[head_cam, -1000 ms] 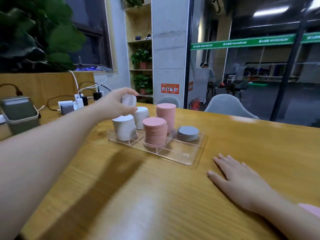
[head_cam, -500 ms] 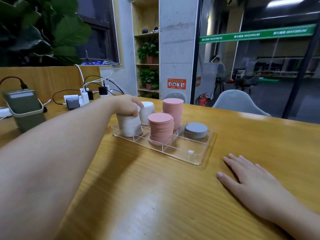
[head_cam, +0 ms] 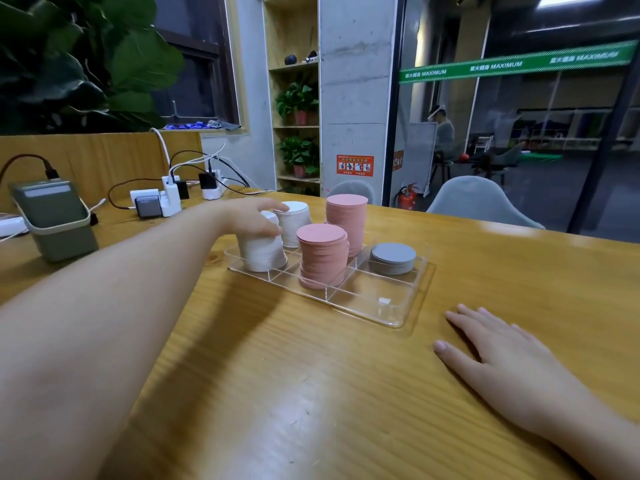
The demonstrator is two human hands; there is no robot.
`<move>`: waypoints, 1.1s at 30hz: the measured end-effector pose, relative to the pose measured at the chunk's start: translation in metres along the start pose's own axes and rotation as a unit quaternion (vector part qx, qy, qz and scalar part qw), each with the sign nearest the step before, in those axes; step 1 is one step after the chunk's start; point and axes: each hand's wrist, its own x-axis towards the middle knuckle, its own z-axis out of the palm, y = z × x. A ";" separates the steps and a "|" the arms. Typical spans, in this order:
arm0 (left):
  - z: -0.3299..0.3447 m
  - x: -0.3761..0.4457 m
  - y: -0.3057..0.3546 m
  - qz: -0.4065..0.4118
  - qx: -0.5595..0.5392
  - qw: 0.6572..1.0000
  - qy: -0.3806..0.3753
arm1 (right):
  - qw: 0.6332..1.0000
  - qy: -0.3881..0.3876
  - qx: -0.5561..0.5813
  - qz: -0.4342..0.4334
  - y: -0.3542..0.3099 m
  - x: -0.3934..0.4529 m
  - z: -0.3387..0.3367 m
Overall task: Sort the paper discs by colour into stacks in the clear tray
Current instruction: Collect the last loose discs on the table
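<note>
A single wide-angle camera, worn on the person's head, looks forward and down across the wooden worktop (head_cam: 277, 375). The left arm reaches in from the lower left edge, the right hand (head_cam: 502, 362) lies close at lower right, and the clear tray (head_cam: 398, 317) sits at mid-distance near the centre. Beyond the worktop's far edge the view takes in a concrete pillar (head_cam: 356, 98), shelving and a dim glass-walled hall. Straight lines bow toward the edges.

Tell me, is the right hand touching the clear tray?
Apart. The head view shows the right hand lying flat on the table, with a strip of bare wood between its fingertips and the clear tray.
</note>
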 end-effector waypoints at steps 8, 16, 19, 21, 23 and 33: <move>0.047 -0.038 0.038 0.113 -0.029 0.956 0.268 | 0.987 0.104 0.124 -0.019 -0.003 -0.007 -0.005; 0.129 -0.125 0.130 0.223 -0.125 0.941 0.221 | 0.918 0.345 0.178 -0.079 0.024 -0.048 -0.031; 0.160 -0.149 0.162 0.274 -0.085 0.949 0.130 | 0.918 0.357 0.159 -0.065 0.057 -0.071 -0.038; 0.178 -0.164 0.182 0.291 -0.041 0.953 0.067 | 0.921 0.358 0.141 -0.059 0.080 -0.087 -0.040; 0.190 -0.175 0.200 0.316 -0.011 0.948 0.031 | 0.925 0.357 0.119 -0.050 0.102 -0.102 -0.042; 0.206 -0.175 0.262 0.369 0.030 0.919 -0.138 | 0.968 0.078 0.160 0.177 0.163 -0.108 -0.044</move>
